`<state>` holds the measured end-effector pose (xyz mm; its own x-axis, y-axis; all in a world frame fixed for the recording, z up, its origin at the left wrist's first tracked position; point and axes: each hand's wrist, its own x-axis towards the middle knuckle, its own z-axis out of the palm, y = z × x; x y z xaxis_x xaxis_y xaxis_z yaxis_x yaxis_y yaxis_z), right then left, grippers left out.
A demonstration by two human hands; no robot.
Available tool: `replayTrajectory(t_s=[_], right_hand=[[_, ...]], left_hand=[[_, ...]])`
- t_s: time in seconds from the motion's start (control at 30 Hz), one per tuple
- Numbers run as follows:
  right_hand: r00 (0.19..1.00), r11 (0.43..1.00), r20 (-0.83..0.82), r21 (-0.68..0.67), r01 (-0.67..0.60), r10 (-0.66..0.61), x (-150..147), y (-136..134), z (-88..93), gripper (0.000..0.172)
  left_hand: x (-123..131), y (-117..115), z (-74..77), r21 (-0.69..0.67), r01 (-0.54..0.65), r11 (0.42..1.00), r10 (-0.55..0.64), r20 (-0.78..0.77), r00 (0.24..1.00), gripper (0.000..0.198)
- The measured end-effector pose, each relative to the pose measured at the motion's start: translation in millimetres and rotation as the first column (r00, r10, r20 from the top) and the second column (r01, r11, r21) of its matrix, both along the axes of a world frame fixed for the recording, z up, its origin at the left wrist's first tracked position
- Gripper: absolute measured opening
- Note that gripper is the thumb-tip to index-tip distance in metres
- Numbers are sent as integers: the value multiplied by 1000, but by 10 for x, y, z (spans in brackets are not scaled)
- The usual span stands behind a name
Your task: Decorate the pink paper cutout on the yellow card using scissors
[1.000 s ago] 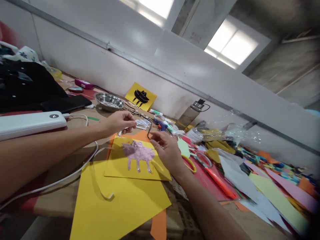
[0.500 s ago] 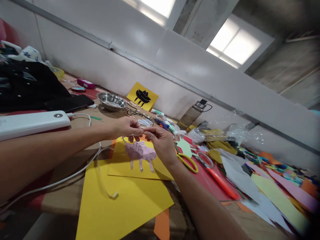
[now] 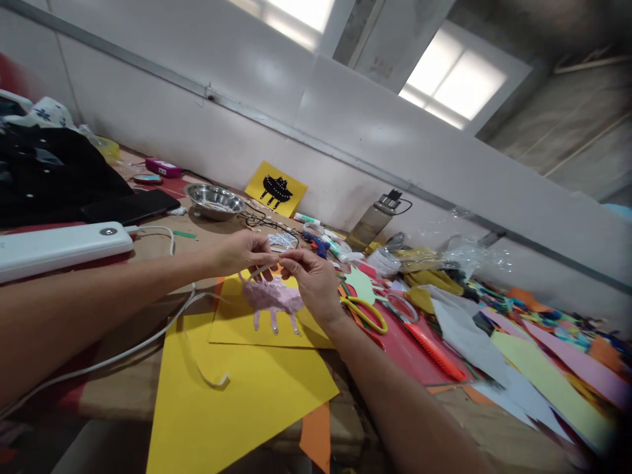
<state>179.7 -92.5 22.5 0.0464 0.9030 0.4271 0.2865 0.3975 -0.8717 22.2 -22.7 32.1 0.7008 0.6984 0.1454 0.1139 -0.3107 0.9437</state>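
Note:
My left hand (image 3: 244, 250) and my right hand (image 3: 312, 283) meet above a small yellow card (image 3: 232, 322) that bears a pink animal cut-out (image 3: 271, 299). Both hands pinch a thin pale strip (image 3: 251, 273) between fingertips; it curves down from the pinch toward the card. A larger yellow sheet (image 3: 247, 408) lies under the card, nearer to me, with a loose white strip (image 3: 205, 375) curling on it. What else the fingers hold is too small to make out.
Yellow-handled scissors (image 3: 368, 315) and an orange knife (image 3: 434, 352) lie right of my right hand among several coloured paper scraps. A steel bowl (image 3: 213, 199), a yellow card with a black figure (image 3: 276, 189) and a bottle (image 3: 375, 224) stand by the wall. A white power bank (image 3: 59, 245) with cable lies left.
My hands, apart a second ago, have come together above the pink cut-out. Both now pinch the pale strip. The view has shifted slightly.

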Motion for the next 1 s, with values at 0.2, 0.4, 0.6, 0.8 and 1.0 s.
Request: replayTrajectory(t_s=[0.2, 0.4, 0.6, 0.8, 1.0], right_hand=[[996, 1000, -89, -17, 26, -27, 76, 36, -23, 19], [991, 998, -125, -40, 47, -52, 189, 39, -14, 19], [995, 998, -89, -64, 29, -35, 194, 41, -13, 23], [987, 988, 111, -91, 122, -112, 242, 84, -69, 30], [883, 938, 361, 279, 205, -300, 127, -65, 31, 32]], left_hand=[[-37, 40, -21, -173, 137, 975, -123, 90, 988, 26], [-71, 56, -58, -320, 201, 926, -164, 139, 977, 25], [-71, 54, -78, -445, 285, 849, -213, 205, 955, 25], [-73, 20, -81, -503, 284, 817, -178, 249, 952, 22], [-41, -2, -61, -539, 219, 813, -68, 286, 956, 19]])
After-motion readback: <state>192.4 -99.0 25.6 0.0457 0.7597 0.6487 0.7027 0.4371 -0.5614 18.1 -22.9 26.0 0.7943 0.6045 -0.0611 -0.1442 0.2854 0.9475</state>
